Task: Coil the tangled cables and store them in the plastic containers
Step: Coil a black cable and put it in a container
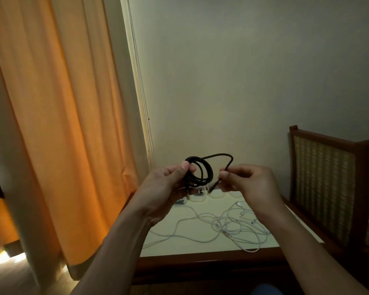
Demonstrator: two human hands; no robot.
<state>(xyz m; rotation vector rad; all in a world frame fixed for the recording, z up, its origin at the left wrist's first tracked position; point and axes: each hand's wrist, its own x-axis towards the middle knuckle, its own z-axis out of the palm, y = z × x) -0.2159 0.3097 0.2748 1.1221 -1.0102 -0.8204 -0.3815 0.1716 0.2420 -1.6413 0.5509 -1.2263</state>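
Dim room, orange curtain [51,124] left of the small cream-topped table [175,237], pale wall behind, cane-backed chair [322,188] to the table's right. Raised above the table's far edge, black cable [200,172], already gathered into a few round loops. Left hand [168,186] closed around the loops' left side, thumb pressed on top, fingers curled narrow beneath; one plug end hanging below that grip, close over the table. Right hand [249,182] pinched tight on the free tail just short of its connector, thumb and forefinger nearly meeting, other fingers folded in, tail arching up and over from the coil. Probably the last turn of this coil. To finish well: lay the tail along the same curve as the other loops, matching their size, without twisting against the cable's natural set; keep the left thumb firm so earlier loops cannot spring apart; tuck or wrap the end only once all slack is taken. On the table below, white cables [228,226] tangled and spread across most of the top, untouched. At the table's far edge, under the hands, clear plastic containers [216,194], only partly visible, contents hard to tell.
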